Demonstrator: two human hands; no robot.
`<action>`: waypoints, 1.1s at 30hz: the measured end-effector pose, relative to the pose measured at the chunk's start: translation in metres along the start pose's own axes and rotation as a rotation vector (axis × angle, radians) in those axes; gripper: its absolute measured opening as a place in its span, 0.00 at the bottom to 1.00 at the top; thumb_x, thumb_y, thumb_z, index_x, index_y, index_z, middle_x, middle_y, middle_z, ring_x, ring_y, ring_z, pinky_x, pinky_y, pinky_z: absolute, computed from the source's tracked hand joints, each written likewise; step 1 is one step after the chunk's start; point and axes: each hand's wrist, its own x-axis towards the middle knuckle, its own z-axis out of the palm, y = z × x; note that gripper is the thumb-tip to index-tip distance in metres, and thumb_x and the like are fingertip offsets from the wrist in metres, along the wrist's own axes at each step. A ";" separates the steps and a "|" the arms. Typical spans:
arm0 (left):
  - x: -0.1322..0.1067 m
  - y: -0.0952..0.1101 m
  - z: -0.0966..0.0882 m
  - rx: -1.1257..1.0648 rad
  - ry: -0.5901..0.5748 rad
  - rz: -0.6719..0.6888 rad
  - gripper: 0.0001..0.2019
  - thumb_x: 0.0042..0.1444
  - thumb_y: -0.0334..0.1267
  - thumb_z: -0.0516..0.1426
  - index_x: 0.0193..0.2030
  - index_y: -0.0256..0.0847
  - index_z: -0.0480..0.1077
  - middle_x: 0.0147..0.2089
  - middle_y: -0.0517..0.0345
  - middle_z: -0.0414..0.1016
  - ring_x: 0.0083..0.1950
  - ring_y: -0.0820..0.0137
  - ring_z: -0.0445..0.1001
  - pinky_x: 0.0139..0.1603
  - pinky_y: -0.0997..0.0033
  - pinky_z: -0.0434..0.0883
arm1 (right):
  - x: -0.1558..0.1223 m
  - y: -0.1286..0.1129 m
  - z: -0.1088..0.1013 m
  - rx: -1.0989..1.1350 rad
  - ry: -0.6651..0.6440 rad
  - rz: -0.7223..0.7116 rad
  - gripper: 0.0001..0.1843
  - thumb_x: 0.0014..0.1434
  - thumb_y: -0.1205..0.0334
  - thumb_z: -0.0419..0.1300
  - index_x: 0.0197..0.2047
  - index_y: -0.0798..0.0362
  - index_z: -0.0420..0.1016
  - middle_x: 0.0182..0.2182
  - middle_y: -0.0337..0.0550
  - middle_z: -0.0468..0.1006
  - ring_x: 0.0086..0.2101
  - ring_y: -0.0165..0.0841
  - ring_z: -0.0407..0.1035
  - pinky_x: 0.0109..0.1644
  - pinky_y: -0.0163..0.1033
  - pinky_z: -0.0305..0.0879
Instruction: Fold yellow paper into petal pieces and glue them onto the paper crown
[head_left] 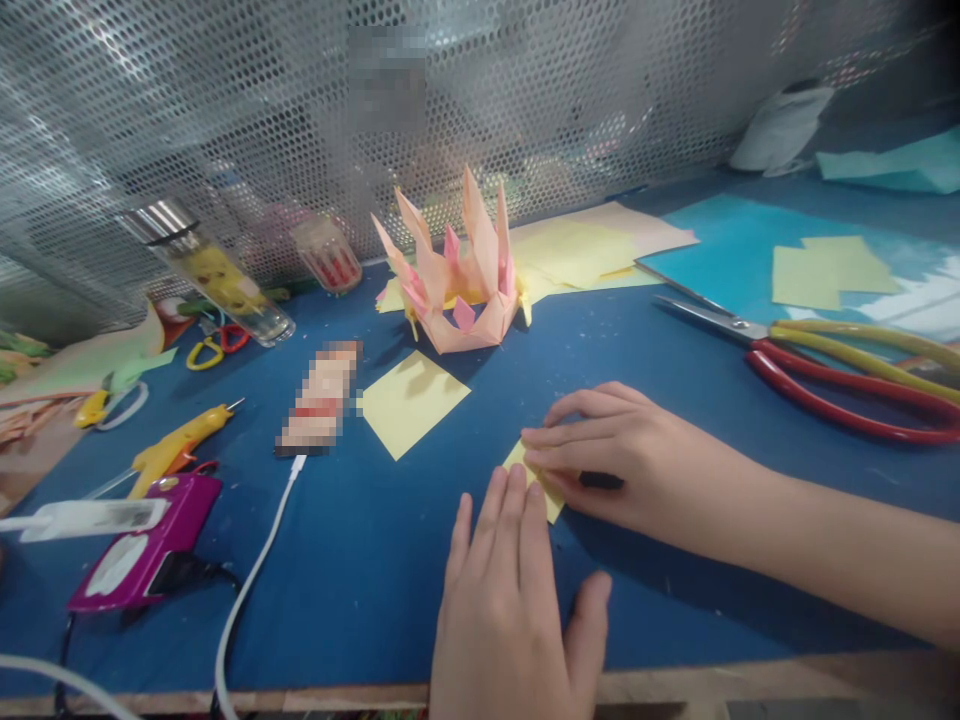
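A small folded piece of yellow paper (pixel 553 505) lies on the blue tabletop, mostly covered by my hands. My left hand (pixel 510 590) rests with its fingers stretched out flat, the tips on the paper's near left side and the thumb spread away. From the right reaches my right hand (pixel 634 450), its fingers bent and brought together with the thumb over the paper's right side. Just beyond them lies a flat yellow paper square (pixel 414 403). Behind it stands a crown of folded peach and pink paper (pixel 480 318).
Large scissors (pixel 757 332) with red and yellow handles lie at right near a blue sheet (pixel 720 245). At left are a phone (pixel 319 400) on a white cable, a yellow glue gun (pixel 180 445), a purple box (pixel 154 550) and a glass bottle (pixel 225 285). Perforated metal (pixel 525 110) closes the back.
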 end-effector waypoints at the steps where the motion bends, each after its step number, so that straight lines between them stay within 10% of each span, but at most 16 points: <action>1: 0.000 -0.002 -0.001 0.007 -0.010 0.023 0.24 0.63 0.40 0.49 0.59 0.22 0.60 0.61 0.36 0.67 0.62 0.53 0.66 0.53 0.48 0.75 | 0.000 0.001 0.000 0.008 -0.006 0.006 0.09 0.60 0.68 0.57 0.34 0.50 0.79 0.39 0.36 0.82 0.41 0.34 0.71 0.44 0.40 0.61; 7: 0.004 -0.016 -0.011 -0.024 0.033 0.131 0.20 0.63 0.40 0.50 0.53 0.23 0.67 0.56 0.39 0.72 0.58 0.54 0.71 0.52 0.52 0.76 | 0.001 0.007 -0.003 0.022 -0.028 0.020 0.12 0.58 0.67 0.58 0.25 0.50 0.78 0.39 0.35 0.82 0.41 0.34 0.72 0.47 0.42 0.62; 15: 0.003 -0.023 -0.016 -0.068 -0.027 0.166 0.21 0.61 0.38 0.50 0.54 0.22 0.67 0.58 0.36 0.70 0.58 0.52 0.71 0.49 0.53 0.77 | -0.003 0.003 0.002 0.006 -0.079 -0.068 0.14 0.62 0.70 0.54 0.48 0.52 0.76 0.46 0.39 0.80 0.48 0.35 0.72 0.53 0.44 0.55; 25: 0.004 -0.022 -0.020 -0.128 -0.097 0.122 0.23 0.60 0.38 0.50 0.59 0.26 0.63 0.58 0.40 0.71 0.58 0.55 0.71 0.51 0.53 0.75 | -0.004 -0.010 0.000 -0.182 -0.046 0.033 0.16 0.61 0.71 0.51 0.46 0.53 0.77 0.41 0.44 0.82 0.43 0.42 0.75 0.59 0.61 0.46; 33: 0.008 -0.011 -0.015 -0.115 -0.092 -0.019 0.25 0.56 0.41 0.53 0.57 0.26 0.64 0.55 0.35 0.71 0.53 0.51 0.72 0.48 0.50 0.74 | -0.002 0.006 -0.003 -0.118 -0.233 -0.156 0.19 0.63 0.70 0.50 0.55 0.56 0.71 0.54 0.49 0.75 0.56 0.38 0.66 0.63 0.54 0.46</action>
